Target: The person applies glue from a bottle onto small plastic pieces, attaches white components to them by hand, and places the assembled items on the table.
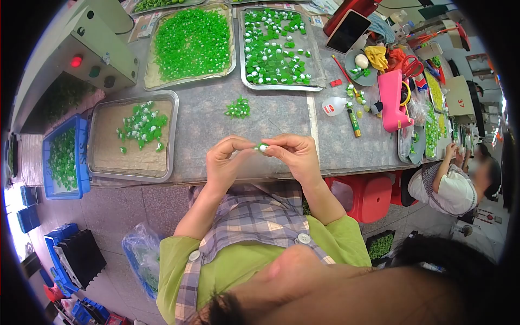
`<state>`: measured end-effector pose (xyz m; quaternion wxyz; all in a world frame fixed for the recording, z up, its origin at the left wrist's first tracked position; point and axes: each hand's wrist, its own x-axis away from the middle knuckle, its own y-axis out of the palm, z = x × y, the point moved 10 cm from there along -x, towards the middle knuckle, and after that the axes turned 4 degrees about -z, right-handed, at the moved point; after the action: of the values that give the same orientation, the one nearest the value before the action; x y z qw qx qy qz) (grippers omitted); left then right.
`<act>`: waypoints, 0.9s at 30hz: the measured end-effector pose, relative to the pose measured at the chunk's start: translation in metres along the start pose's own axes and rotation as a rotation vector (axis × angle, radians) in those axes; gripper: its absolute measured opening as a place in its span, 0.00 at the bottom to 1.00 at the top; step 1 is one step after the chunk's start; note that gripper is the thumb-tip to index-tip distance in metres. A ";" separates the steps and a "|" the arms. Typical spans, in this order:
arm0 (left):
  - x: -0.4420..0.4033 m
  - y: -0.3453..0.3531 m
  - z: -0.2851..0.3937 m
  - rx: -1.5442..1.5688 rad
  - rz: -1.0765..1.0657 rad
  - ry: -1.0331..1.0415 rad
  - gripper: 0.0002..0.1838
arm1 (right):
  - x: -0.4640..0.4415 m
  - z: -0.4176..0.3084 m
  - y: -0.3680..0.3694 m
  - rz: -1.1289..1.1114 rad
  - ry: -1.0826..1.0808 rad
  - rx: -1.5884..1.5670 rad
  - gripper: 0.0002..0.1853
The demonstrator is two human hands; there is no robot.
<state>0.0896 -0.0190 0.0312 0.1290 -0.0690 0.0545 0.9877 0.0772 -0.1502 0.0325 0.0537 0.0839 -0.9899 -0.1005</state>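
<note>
My left hand (223, 161) and my right hand (296, 155) meet above the front edge of the table, thumbs and forefingers pinched together. Between the fingertips is a small green piece with a white round part (262, 147), partly covered by the fingers. Just beyond my hands lies a small pile of green and white pieces (238, 107). To the left, a metal tray lined with brown cloth (103, 157) holds a loose group of similar green pieces with white parts (143, 125).
Behind are a tray heaped with green pieces (192, 43) and a tray of green-and-white pieces (279, 46). On the right stand a phone (348, 31), a white bottle (333, 106), a glue stick (354, 123) and a pink holder (391, 100). A blue basket (81, 157) is left; another person (447, 187) sits right.
</note>
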 end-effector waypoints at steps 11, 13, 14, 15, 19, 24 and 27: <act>0.001 0.005 0.003 0.023 -0.037 -0.010 0.04 | 0.004 -0.002 -0.002 0.002 0.017 -0.017 0.07; 0.001 0.005 0.002 0.034 -0.040 -0.010 0.05 | 0.004 -0.003 -0.002 -0.006 0.016 -0.021 0.08; 0.001 0.005 0.000 0.049 -0.049 -0.030 0.05 | 0.003 -0.002 -0.002 -0.003 0.024 -0.043 0.08; 0.001 0.006 -0.002 0.064 -0.058 -0.050 0.05 | 0.003 -0.001 -0.003 0.000 0.032 -0.065 0.08; 0.002 0.007 -0.005 0.121 -0.048 -0.081 0.05 | 0.003 0.001 -0.004 -0.012 0.040 -0.064 0.07; 0.006 0.009 -0.019 0.265 -0.018 -0.227 0.04 | 0.003 0.000 -0.004 0.004 0.038 -0.081 0.07; 0.006 0.004 -0.022 0.270 0.017 -0.219 0.05 | 0.003 -0.002 -0.008 0.015 0.003 -0.070 0.07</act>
<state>0.0856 -0.0244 0.0087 0.1338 0.0573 0.1726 0.9742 0.0762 -0.1586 0.0335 0.0589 0.0746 -0.9863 -0.1347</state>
